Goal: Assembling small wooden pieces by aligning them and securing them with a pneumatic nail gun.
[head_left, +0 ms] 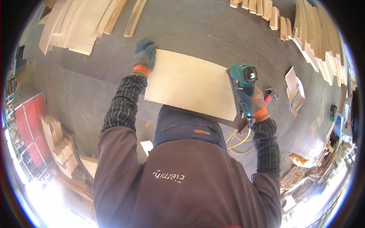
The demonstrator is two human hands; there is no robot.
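A pale rectangular plywood panel lies in front of me on the dark worktable. At its far left corner, my gloved left hand is closed on the edge. My gloved right hand is wrapped around the grip of a teal and black air nail gun. The nail gun's long black magazine runs along the panel's right edge. A yellow air hose curls below its handle. Just right of my right hand lies a red-handled hammer, partly hidden behind it.
Boards lie at the far left of the worktable, with a single wood strip beside them. Many wood strips are stacked at the far right, near an opened cardboard box. More wood pieces stand at the left.
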